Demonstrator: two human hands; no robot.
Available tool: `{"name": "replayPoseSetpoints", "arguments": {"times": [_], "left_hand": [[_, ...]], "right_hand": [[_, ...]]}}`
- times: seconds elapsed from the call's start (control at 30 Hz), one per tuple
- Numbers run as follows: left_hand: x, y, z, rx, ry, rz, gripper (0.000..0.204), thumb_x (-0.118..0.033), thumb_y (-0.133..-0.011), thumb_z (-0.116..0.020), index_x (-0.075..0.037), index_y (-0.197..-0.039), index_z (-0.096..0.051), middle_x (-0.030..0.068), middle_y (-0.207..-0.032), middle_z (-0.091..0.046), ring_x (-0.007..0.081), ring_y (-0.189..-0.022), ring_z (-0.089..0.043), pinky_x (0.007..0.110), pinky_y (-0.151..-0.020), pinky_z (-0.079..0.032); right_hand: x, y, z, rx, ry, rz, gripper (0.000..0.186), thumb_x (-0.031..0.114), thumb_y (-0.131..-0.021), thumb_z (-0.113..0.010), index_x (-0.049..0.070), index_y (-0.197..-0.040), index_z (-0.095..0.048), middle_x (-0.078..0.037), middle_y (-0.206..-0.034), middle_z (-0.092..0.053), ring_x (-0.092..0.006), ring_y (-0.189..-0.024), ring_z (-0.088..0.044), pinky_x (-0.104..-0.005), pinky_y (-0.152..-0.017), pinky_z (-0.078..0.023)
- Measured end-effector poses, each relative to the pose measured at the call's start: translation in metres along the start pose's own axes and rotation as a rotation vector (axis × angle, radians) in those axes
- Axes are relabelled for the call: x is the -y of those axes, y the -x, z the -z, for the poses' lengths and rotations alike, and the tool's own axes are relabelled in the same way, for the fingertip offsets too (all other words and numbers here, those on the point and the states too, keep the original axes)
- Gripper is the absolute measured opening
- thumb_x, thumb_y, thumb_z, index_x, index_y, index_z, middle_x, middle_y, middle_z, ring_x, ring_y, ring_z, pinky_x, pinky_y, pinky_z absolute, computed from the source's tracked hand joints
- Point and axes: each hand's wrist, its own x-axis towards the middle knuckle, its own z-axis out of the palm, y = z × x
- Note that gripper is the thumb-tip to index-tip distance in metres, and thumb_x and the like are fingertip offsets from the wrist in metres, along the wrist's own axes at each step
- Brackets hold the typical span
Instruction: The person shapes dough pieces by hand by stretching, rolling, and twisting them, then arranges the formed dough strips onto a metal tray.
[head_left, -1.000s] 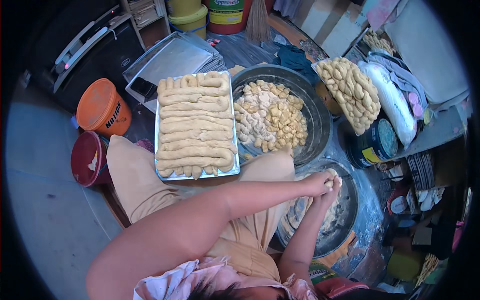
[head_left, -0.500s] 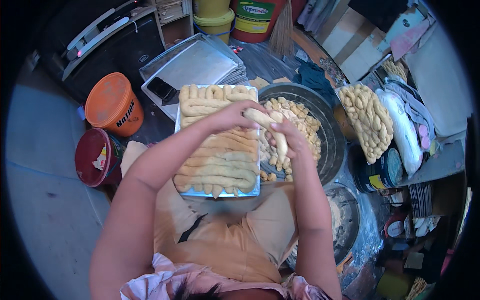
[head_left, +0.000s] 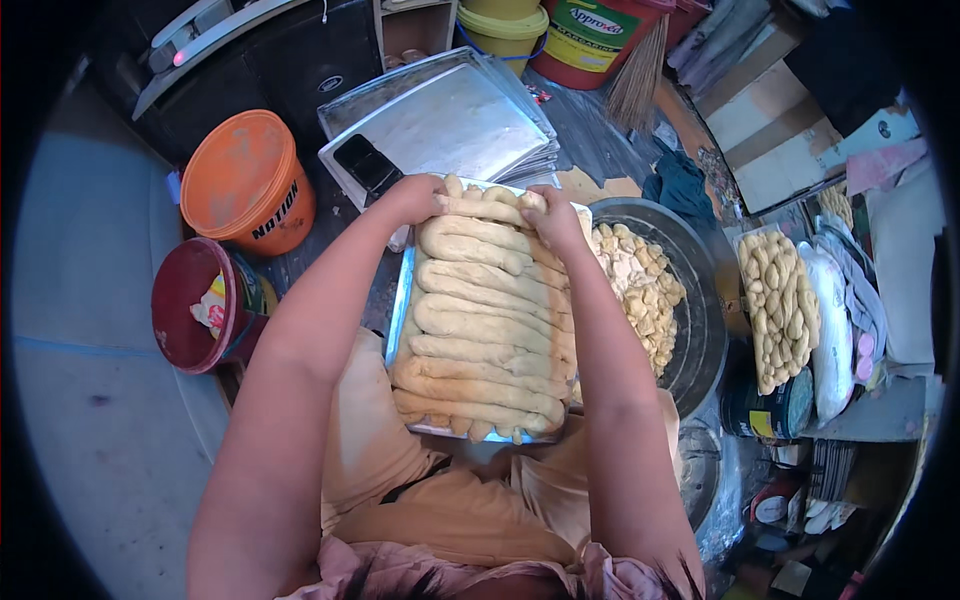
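Observation:
A tray [head_left: 401, 310] lies before me over my lap, covered with long dough rolls side by side. At its far end I stretch a dough rope [head_left: 482, 209] crosswise over the ones there. My left hand [head_left: 416, 199] is closed on the rope's left end. My right hand [head_left: 557, 224] grips its right end. The rope appears to rest along the row of dough. To the right of the tray stands a wide dark basin [head_left: 705, 300] holding many small dough pieces [head_left: 640, 285]. My right forearm hides part of the tray's right side.
Stacked metal sheets [head_left: 450, 120] lie beyond the tray, with a black phone [head_left: 366, 165] on their corner. On the left are an orange bucket [head_left: 240, 185] and a dark red bucket [head_left: 185, 300]. A second tray of braided dough [head_left: 780, 310] sits far right.
Both hands have moved from near the basin to the tray's far end. The dough, folded between my hands before, is now stretched across the tray. The view has shifted too.

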Motion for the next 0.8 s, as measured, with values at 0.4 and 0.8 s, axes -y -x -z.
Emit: {"name": "replayPoseSetpoints", "arguments": {"times": [0.4, 0.8], "left_hand": [[-0.017, 0.003, -0.017, -0.012, -0.243, -0.167, 0.038, -0.025, -0.076, -0.064, -0.011, -0.111, -0.06, 0.0131, -0.107, -0.055, 0.0299, -0.103, -0.052, 0.04, -0.088, -0.041], [-0.034, 0.011, -0.027, -0.076, -0.328, -0.264, 0.034, -0.017, -0.076, -0.064, -0.017, -0.11, -0.062, 0.0076, -0.118, -0.052, 0.0258, -0.111, -0.047, 0.04, -0.095, -0.034]], "right_hand": [[0.007, 0.011, 0.035, 0.308, 0.489, 0.122, 0.029, 0.015, -0.07, -0.063, 0.006, -0.098, -0.064, -0.014, -0.094, -0.061, -0.0286, -0.09, -0.06, -0.0366, -0.075, -0.047], [0.006, 0.017, 0.026, 0.156, 0.706, 0.199, 0.017, 0.012, -0.076, -0.051, 0.01, -0.09, -0.061, -0.013, -0.096, -0.061, -0.0291, -0.094, -0.058, -0.0459, -0.076, -0.044]]}}
